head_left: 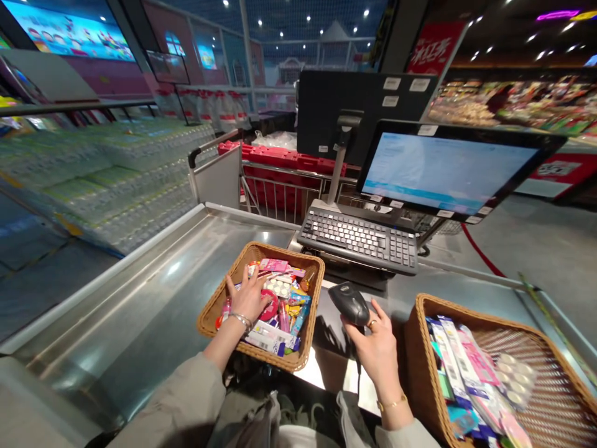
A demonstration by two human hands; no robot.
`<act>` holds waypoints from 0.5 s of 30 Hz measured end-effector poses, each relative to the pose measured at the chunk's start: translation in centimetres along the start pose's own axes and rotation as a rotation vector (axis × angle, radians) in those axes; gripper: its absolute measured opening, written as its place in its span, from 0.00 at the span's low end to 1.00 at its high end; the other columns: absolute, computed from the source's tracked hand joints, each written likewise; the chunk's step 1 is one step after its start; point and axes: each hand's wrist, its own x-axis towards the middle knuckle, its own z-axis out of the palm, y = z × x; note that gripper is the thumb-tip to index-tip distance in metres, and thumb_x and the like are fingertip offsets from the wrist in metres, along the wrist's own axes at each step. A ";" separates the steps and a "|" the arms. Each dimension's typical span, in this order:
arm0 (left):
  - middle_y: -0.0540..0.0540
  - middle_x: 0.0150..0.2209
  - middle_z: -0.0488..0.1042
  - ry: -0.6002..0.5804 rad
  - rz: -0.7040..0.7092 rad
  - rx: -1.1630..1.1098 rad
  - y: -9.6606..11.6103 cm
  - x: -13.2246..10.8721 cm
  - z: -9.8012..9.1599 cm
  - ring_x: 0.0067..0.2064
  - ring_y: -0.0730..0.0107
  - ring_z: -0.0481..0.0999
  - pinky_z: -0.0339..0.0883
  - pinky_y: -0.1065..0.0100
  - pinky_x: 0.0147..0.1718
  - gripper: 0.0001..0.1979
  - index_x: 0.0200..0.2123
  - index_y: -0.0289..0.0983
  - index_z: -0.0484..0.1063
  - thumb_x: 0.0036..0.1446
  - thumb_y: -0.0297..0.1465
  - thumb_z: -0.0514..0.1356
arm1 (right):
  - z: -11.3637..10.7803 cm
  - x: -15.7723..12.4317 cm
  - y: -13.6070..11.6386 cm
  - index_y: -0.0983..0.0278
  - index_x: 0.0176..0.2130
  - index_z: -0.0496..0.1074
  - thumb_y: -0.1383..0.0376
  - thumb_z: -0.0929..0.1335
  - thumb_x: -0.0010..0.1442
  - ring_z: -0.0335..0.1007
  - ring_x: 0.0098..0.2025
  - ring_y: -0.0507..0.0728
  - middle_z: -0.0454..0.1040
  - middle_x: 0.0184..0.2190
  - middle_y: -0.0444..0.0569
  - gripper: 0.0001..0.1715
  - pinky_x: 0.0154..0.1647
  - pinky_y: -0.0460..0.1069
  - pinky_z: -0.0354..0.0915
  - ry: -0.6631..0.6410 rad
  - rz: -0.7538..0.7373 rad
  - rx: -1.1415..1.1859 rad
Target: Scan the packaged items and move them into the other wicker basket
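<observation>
1. On my feed, the left hand (249, 297) rests in a wicker basket (212, 318), its fingers spread open over small colourful packets (284, 305).
2. The right hand (373, 351) has its fingers closed around a handheld barcode scanner (349, 303), just above the steel checkout counter (116, 311).
3. A second wicker basket (420, 348), holding flat packaged goods (459, 367), sits right of that hand; a keyboard (357, 239) lies ahead.
</observation>
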 end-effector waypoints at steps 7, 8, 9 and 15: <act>0.39 0.69 0.52 -0.078 0.000 0.034 -1.9 -0.4 1.0 0.71 0.39 0.40 0.19 0.26 0.58 0.28 0.58 0.46 0.68 0.52 0.41 0.64 | 1.1 0.3 -0.4 0.61 0.36 0.80 0.53 0.72 0.48 0.54 0.66 0.64 0.77 0.48 0.53 0.18 0.64 0.59 0.53 -0.042 -0.033 -0.014; 0.39 0.69 0.52 -0.088 0.010 0.041 -2.2 -0.4 1.1 0.71 0.39 0.40 0.19 0.26 0.58 0.29 0.57 0.47 0.69 0.51 0.41 0.65 | 1.3 0.3 -0.3 0.61 0.37 0.80 0.54 0.72 0.48 0.54 0.66 0.64 0.77 0.48 0.53 0.18 0.64 0.59 0.53 -0.047 -0.042 -0.018; 0.39 0.69 0.51 -0.096 0.020 0.048 -2.5 -0.4 1.2 0.71 0.39 0.40 0.18 0.27 0.58 0.29 0.57 0.47 0.69 0.50 0.42 0.65 | 1.4 0.4 -0.2 0.61 0.37 0.80 0.54 0.72 0.48 0.54 0.66 0.64 0.77 0.49 0.53 0.18 0.64 0.59 0.54 -0.052 -0.051 -0.026; 0.37 0.69 0.51 -0.125 0.060 0.066 -3.6 0.0 2.1 0.71 0.37 0.40 0.17 0.27 0.58 0.26 0.52 0.43 0.73 0.52 0.48 0.62 | 1.7 0.6 -0.2 0.61 0.37 0.80 0.52 0.72 0.49 0.55 0.65 0.65 0.77 0.49 0.53 0.19 0.64 0.59 0.55 -0.066 -0.059 -0.053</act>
